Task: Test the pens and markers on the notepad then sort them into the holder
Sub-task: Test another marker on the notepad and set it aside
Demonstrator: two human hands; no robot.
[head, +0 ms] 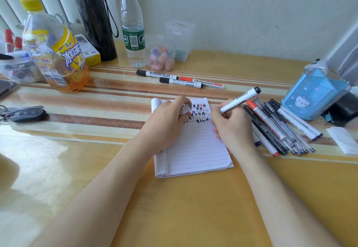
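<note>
1. Blue holder (313,93) at the right edge of the desk (174,208); no pens visible inside, so sorting probably not begun.
2. Notepad (195,149) mid-desk, top rows full of test marks.
3. Pen pile (275,126) just right of it, likely untested; three markers (180,81) beyond.
4. Right hand (232,128) grips marker (240,99), tip on notepad; left hand (166,122) pinches a cap (185,109).

One notepad (195,149) at centre. Beyond it, three whiteboard markers lying down: two black-capped (157,73) (181,82) and one red (203,81). A fourth marker (240,99) sits in the right hand (232,128), and one cap (186,108) in the left hand (164,124). Right of the notepad there's one pile of pens and markers (275,126), too overlapped to count, and one blue holder (313,95). Far left of the notepad, three bottles: iced tea (56,52), black flask (93,17), water (133,27). One eraser jar (161,57), one car key (27,115).
</note>
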